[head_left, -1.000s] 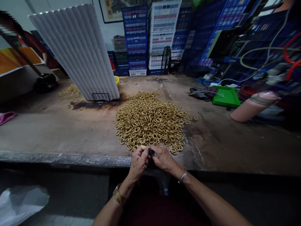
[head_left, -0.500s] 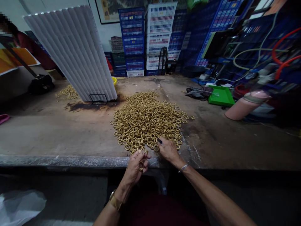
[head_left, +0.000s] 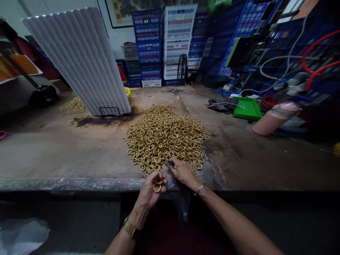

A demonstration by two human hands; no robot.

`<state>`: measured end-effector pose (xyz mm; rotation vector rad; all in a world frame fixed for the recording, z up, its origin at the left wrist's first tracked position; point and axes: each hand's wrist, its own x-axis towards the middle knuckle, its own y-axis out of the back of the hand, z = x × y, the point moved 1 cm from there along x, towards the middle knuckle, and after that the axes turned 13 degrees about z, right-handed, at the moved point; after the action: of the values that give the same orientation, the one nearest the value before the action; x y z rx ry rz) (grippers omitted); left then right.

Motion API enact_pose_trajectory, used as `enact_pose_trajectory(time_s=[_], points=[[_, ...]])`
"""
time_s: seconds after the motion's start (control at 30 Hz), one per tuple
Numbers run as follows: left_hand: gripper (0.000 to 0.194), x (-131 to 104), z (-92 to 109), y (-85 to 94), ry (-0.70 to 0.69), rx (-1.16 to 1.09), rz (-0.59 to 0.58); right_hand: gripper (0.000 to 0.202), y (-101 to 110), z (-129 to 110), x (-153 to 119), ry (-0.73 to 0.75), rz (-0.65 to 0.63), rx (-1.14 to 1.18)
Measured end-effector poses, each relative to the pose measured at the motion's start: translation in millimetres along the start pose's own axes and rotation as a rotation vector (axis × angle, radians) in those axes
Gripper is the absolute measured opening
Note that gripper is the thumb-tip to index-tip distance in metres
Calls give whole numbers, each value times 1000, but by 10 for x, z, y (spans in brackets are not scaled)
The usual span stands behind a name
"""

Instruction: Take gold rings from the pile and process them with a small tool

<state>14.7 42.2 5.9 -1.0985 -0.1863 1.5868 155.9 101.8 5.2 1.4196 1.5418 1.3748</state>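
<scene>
My left hand (head_left: 153, 186) is closed around a few gold-coloured metal rings (head_left: 157, 188), held just over the table's front edge. Its fingers curl upward and the rings show in the palm. My right hand (head_left: 183, 172) reaches down to the near edge of a big heap of matching rings (head_left: 166, 136). Its fingers are bent together at the heap, and a small dark piece (head_left: 171, 163) shows at the fingertips; whether it is a finger cover or a tool I cannot make out. What those fingertips hold is hidden.
A white corrugated panel (head_left: 79, 60) leans in a wire stand behind left, beside a smaller ring pile (head_left: 74, 105). To the right are a green tray (head_left: 247, 108), dark gloves (head_left: 221, 105) and a pink cylinder (head_left: 275, 118). Stacked crates (head_left: 176, 42) stand behind the worn table (head_left: 66, 152).
My right hand has moved left along the heap's near edge. My left hand has shifted slightly left and turned, so the rings in it show more. The view has shifted slightly.
</scene>
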Motion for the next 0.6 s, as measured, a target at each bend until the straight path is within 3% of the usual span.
enact_pose_trajectory(time_s=[0.17,0.3,0.47,0.6], points=[[24,37,-75,-18,-155,171,75,20,-53,83,12,-85,102,150],[35,107,-131,-63,-337,345,151,15,-56,82,49,-222,169,590],[36,171,-109,-147,-454,532,204,11,-59,7,48,-390,21,1055],[24,165,-54,-196,-562,608,191,14,-55,-31,6,-343,-70,1141]])
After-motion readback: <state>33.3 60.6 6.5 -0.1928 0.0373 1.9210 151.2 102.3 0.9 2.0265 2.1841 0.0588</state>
